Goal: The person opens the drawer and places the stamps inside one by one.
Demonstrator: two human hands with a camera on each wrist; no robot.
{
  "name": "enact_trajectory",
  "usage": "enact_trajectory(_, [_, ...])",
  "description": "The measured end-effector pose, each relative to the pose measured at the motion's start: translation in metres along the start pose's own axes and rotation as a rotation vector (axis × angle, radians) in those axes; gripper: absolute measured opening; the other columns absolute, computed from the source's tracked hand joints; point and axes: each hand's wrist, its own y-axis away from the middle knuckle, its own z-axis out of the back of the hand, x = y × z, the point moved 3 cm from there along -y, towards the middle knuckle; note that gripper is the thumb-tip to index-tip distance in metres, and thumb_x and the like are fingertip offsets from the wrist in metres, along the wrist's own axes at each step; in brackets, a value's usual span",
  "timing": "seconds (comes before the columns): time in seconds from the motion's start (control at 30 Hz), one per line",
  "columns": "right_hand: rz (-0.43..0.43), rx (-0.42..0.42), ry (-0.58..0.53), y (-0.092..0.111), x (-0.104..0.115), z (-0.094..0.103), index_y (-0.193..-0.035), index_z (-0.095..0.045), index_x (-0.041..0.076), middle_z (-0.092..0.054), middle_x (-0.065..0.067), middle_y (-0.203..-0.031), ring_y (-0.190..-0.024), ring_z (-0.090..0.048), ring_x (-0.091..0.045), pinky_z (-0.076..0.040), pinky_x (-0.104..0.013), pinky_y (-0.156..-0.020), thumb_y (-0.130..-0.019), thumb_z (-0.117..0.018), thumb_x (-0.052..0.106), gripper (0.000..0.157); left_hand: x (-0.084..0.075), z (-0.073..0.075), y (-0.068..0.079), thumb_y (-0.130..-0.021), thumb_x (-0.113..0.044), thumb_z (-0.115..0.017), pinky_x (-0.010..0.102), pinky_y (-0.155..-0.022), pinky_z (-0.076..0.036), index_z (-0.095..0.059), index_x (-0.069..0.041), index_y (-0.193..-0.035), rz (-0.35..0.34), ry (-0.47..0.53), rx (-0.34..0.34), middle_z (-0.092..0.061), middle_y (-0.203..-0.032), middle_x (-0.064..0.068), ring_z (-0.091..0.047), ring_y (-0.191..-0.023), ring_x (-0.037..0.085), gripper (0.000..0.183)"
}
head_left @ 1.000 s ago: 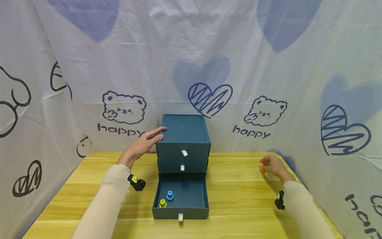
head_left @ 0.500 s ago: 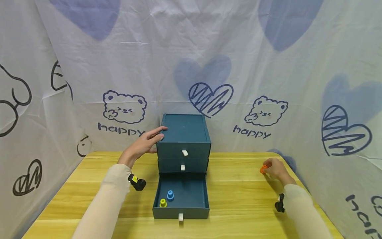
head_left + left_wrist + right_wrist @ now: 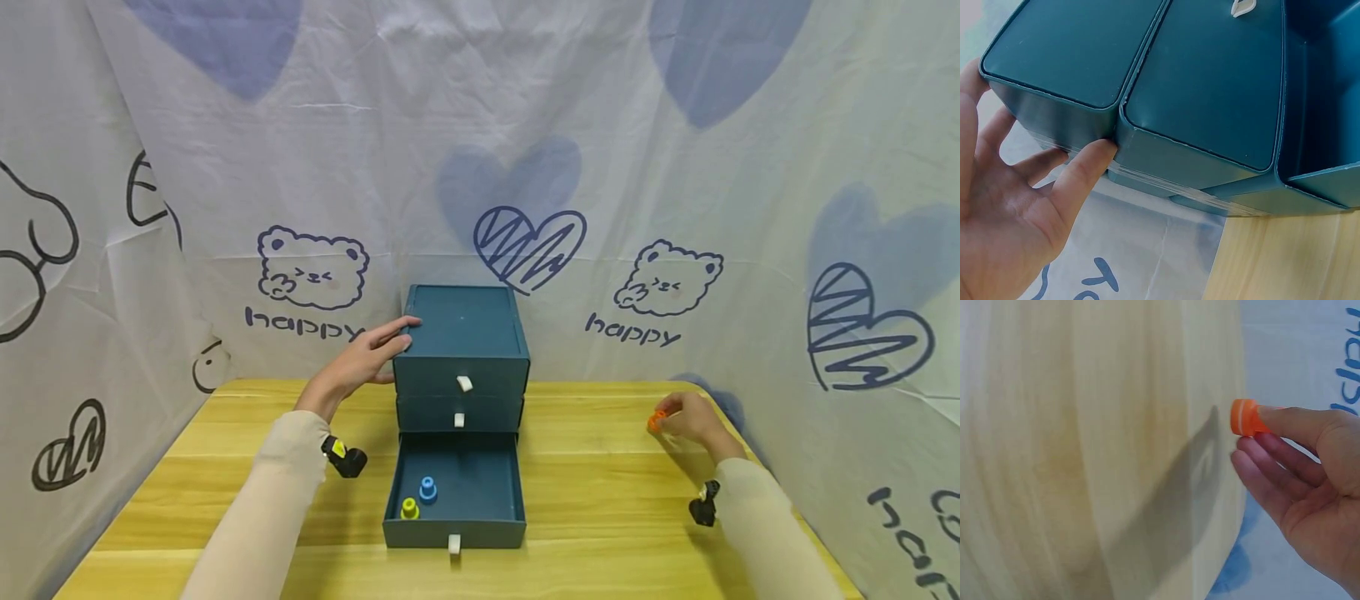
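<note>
At the table's far right, my right hand [image 3: 693,419] pinches a small orange stepped cylinder [image 3: 1245,417] between thumb and fingers. In the right wrist view the piece is tipped on its side, off the table. My left hand [image 3: 358,367] rests against the upper left side of the dark teal drawer cabinet [image 3: 461,321], fingers spread and fairly straight. The left wrist view has its thumb [image 3: 1088,164] touching the cabinet's side. The bottom drawer [image 3: 480,479] is pulled out. In it, a blue stepped piece [image 3: 427,490] and a yellow one [image 3: 409,509] stand upright at the front left.
Two upper drawers with white pull tabs [image 3: 465,384] are closed. The wooden table [image 3: 592,492] extends on both sides of the cabinet. A white printed cloth [image 3: 405,167] hangs behind and at the sides.
The right hand has raised the orange stepped cylinder off the table, tilting it and shifting it slightly left. The left hand and the drawer stay where they were.
</note>
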Motion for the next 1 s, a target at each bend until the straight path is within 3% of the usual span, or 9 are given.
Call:
enact_trajectory(0.3, [0.071, 0.171, -0.074, 0.004, 0.027, 0.006, -0.100, -0.071, -0.009, -0.074, -0.017, -0.089, -0.074, -0.065, -0.015, -0.058, -0.028, -0.063, -0.083, -0.077, 0.000, 0.021, 0.000, 0.000, 0.000, -0.110, -0.044, -0.047, 0.070, -0.113, -0.041, -0.036, -0.027, -0.161, 0.005, -0.007, 0.002, -0.017, -0.173, 0.015, -0.021, -0.158, 0.044, 0.055])
enact_trajectory(0.53, [0.125, 0.189, -0.088, 0.010, 0.049, 0.014, -0.103, -0.070, -0.011, -0.074, -0.019, -0.094, -0.077, -0.069, -0.017, -0.062, -0.033, -0.066, -0.084, -0.075, -0.002, 0.022, 0.000, 0.001, 0.000, -0.110, -0.042, -0.045, 0.072, -0.113, -0.039, -0.035, -0.026, -0.161, -0.009, -0.004, 0.009, -0.015, -0.174, 0.016, -0.019, -0.158, 0.045, 0.054])
enact_trajectory(1.0, [0.207, 0.239, -0.043, 0.024, 0.112, 0.016, -0.099, -0.073, -0.002, -0.077, -0.013, -0.095, -0.087, -0.073, -0.022, -0.063, -0.032, -0.072, -0.085, -0.078, 0.002, 0.015, 0.001, 0.001, -0.001, -0.110, -0.043, -0.046, 0.071, -0.113, -0.039, -0.034, -0.026, -0.162, -0.008, -0.001, 0.018, -0.015, -0.173, 0.017, -0.018, -0.158, 0.045, 0.056])
